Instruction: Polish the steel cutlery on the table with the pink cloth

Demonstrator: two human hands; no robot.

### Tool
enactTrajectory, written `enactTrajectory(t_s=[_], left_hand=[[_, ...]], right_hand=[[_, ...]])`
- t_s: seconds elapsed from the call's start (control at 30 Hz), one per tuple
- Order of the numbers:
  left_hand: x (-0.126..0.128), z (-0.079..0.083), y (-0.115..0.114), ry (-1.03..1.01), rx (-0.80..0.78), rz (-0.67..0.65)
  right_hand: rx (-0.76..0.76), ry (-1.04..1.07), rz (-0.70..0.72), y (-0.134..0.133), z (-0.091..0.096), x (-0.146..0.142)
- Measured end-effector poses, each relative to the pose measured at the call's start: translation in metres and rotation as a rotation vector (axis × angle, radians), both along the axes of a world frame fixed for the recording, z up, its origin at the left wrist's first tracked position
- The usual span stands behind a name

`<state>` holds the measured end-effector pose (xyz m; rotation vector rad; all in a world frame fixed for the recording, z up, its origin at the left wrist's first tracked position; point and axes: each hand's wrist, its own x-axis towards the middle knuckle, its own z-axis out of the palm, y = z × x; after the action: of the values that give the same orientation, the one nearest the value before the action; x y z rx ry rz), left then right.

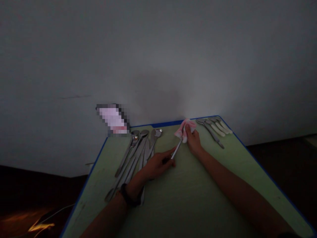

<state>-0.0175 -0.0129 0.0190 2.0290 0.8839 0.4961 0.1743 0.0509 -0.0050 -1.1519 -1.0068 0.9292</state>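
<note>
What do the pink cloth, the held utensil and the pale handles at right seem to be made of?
Pink cloth: seemingly soft, matte textile, from its folds; fibre unclear. Held utensil: probably smooth metal, from its silvery sheen. Pale handles: perhaps smooth plastic, whitish without metallic glint.

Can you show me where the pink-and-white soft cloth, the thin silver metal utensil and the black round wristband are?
Pink-and-white soft cloth [180, 131]: head view, on its crumpled folds.
Thin silver metal utensil [176, 149]: head view, on its bare shaft.
Black round wristband [126, 196]: head view, on its band.

Left fingers [170, 152] holding handle [176, 150], right fingers [189, 130] gripping pink cloth [182, 130]
</note>
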Motion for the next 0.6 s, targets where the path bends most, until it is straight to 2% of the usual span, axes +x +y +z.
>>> enactTrajectory(t_s=[0.13,0.3,0.47,0.6], left_hand=[[0.001,0.001,0.000,0.021,0.031,-0.012],[0.002,-0.003,0.002,0.010,0.035,0.034],[0.001,-0.006,0.002,-0.036,-0.018,0.049],[-0.001,-0.001,0.003,-0.062,-0.072,0.006]], right_hand=[[-0.077,0.051,0.054,-0.001,0.001,-0.003],[-0.166,0.179,0.152,-0.007,-0.001,-0.014],[-0.145,0.218,0.106,-0.006,-0.003,-0.014],[-0.042,0.091,0.058,-0.003,0.006,0.004]])
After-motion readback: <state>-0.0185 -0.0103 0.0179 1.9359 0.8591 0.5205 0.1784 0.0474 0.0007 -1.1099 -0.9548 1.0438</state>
